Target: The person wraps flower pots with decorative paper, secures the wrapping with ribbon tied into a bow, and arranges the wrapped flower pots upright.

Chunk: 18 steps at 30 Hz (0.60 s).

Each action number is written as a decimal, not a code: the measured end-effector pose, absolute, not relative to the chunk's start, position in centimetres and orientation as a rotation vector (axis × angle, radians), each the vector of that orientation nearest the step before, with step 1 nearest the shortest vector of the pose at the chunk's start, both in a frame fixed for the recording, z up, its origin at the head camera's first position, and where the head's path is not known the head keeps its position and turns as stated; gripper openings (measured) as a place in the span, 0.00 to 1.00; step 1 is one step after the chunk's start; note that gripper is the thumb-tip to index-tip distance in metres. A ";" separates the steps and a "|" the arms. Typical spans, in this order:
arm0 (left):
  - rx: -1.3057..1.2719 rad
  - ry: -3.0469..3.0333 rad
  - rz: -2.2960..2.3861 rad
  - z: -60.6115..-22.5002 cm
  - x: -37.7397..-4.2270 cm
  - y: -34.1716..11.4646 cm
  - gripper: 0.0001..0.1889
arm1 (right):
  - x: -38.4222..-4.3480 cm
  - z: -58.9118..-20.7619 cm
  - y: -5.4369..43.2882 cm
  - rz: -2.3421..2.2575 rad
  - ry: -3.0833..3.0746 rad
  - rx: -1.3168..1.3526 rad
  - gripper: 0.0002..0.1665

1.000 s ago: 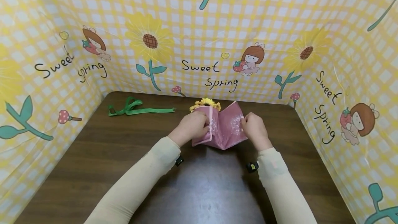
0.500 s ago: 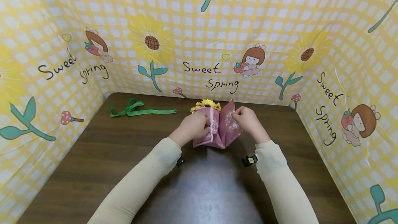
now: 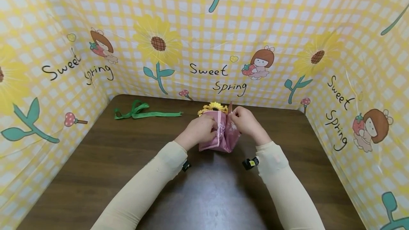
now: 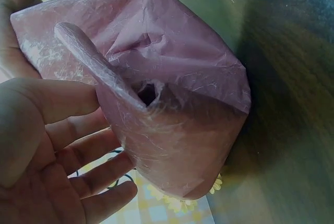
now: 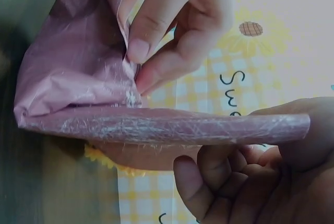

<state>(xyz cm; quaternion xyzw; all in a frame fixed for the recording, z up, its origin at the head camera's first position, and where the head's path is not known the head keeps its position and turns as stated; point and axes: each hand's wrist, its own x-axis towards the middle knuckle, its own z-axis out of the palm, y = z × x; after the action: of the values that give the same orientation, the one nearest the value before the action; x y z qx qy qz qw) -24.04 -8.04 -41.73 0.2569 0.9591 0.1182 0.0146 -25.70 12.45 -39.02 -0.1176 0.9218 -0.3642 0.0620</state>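
Note:
A pink sheet of wrapping paper [image 3: 232,141], creased and marked with whitish scuffs, is folded around yellow flowers [image 3: 215,107] at the far middle of the table. Only the blossoms stick out at the back; the stems are hidden. My left hand [image 3: 200,129] pinches the folded left side between thumb and forefinger, its other fingers spread beneath, as the left wrist view shows. With thumb and fingers, my right hand [image 3: 245,120] holds the right flap [image 5: 209,129], which stands up almost edge-on. A dark gap opens between the folds [image 4: 148,94] in the left wrist view.
A green ribbon [image 3: 153,114] lies loosely looped at the table's back left. The dark wooden table [image 3: 204,194] ends against a yellow checked cloth [image 3: 204,38] that rises at the back and both sides.
My right hand has moved left, swinging the right flap of the wrapping paper upward and inward from its spread position. My left hand keeps its hold and has barely moved.

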 end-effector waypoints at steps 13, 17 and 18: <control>0.870 2.989 0.444 -42.2 -24.3 -8.5 0.07 | -26.2 -39.0 9.6 -1.289 2.553 -0.459 0.13; 0.878 2.987 0.431 -42.2 -24.4 -8.7 0.08 | -26.5 -39.6 8.7 -1.339 2.510 -0.472 0.12; 0.871 2.988 0.425 -42.2 -24.4 -8.7 0.09 | -26.5 -39.7 8.5 -1.347 2.506 -0.478 0.12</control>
<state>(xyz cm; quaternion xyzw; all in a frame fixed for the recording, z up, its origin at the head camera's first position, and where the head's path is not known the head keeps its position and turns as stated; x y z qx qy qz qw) -24.37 -8.71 -42.23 0.2773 0.9512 0.1354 0.0001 -26.54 8.46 -39.75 -0.1643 0.8615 -0.4631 0.1279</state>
